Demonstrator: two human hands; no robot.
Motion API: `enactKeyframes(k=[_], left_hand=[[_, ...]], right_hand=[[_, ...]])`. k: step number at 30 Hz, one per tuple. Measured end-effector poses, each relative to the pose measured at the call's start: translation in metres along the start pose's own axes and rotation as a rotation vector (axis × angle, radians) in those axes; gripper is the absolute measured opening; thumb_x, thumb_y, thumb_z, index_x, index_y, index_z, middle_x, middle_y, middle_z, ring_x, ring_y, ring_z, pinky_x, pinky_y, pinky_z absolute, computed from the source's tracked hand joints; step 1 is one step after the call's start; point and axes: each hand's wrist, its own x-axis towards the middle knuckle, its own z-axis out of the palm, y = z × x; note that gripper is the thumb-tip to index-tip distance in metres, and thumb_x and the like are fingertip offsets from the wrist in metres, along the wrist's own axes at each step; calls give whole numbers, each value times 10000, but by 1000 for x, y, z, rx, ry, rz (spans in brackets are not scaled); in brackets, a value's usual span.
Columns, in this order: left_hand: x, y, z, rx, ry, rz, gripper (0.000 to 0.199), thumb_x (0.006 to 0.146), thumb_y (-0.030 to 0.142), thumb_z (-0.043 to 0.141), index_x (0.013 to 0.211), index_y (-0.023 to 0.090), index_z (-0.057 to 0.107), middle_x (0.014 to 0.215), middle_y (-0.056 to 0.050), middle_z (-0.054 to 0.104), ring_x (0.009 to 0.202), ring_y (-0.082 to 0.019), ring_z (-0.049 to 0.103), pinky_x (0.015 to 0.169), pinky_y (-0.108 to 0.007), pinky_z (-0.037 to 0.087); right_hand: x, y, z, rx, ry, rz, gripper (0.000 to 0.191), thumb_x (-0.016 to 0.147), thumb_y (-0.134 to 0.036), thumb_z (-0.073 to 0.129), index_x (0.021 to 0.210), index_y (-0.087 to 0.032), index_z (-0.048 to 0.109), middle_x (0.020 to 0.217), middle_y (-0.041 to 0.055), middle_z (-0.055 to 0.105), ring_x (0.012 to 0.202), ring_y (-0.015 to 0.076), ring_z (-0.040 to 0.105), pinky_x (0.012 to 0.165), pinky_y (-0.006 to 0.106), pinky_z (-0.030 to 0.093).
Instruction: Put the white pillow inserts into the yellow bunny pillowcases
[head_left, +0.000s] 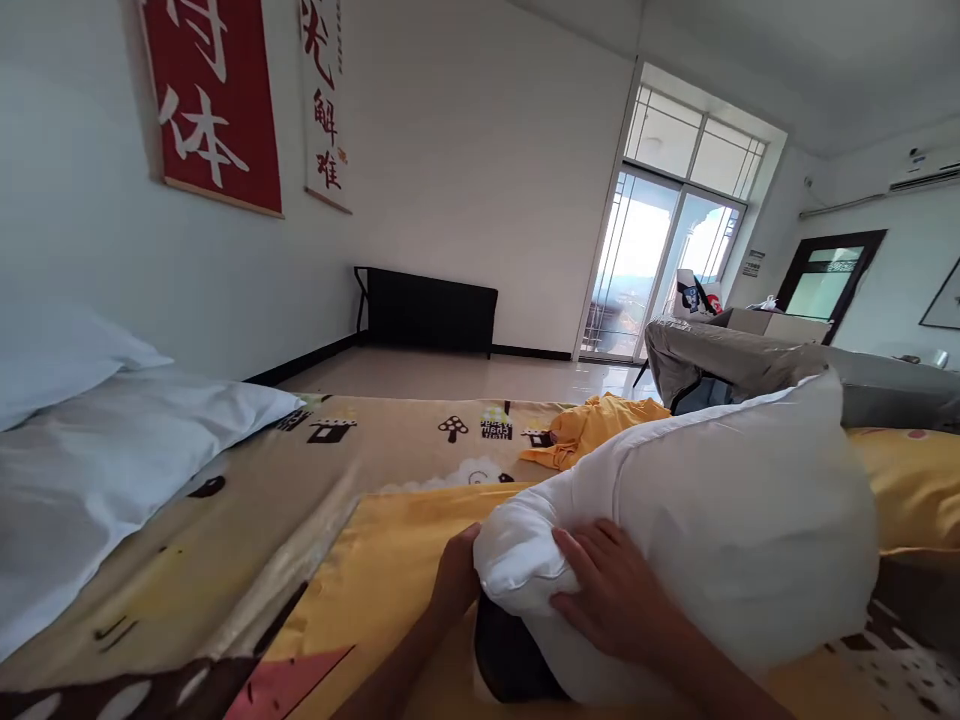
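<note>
A plump white pillow stands tilted up on the bed at the right of the head view. My left hand grips the near-left corner of it, with the fingertips hidden behind the white fabric. Just right of that corner, my right hand presses into the pillow's side, its fingers bent and sunk into a fold. Under both hands lies a flat yellow cloth with a red patch. A dark, smooth object shows beneath the pillow's corner; its kind I cannot make out.
Several white pillows lie at the left on the patterned bed sheet. A crumpled yellow cloth rests at the far edge. Beyond stand a plastic-wrapped sofa, a folded black table and glass doors.
</note>
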Motion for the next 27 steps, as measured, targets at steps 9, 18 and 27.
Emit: enactKeyframes(k=[9, 18, 27], left_hand=[[6, -8, -5, 504, -172, 116, 168, 774, 128, 474, 752, 148, 640, 846, -109, 671, 850, -252, 576, 801, -372, 354], [7, -7, -15, 752, -123, 229, 274, 792, 47, 414, 844, 137, 668, 903, -130, 675, 896, -261, 593, 853, -417, 353], [-11, 51, -23, 464, 23, 638, 325, 855, 119, 420, 1091, 192, 631, 1345, -130, 517, 1260, -267, 432, 980, -449, 343]], right_hand=[[-61, -4, 50, -188, -48, -25, 807, 748, -489, 606, 1400, -93, 342, 1277, 160, 552, 1188, 293, 473, 1029, 393, 302], [-40, 1, 87, -342, 231, 6, 505, 813, -69, 374, 1308, -5, 443, 1028, 169, 646, 1011, 258, 556, 920, 406, 395], [14, 73, -15, -238, 441, 50, 320, 880, -44, 341, 708, -160, 584, 576, 30, 574, 556, 148, 499, 598, 278, 398]])
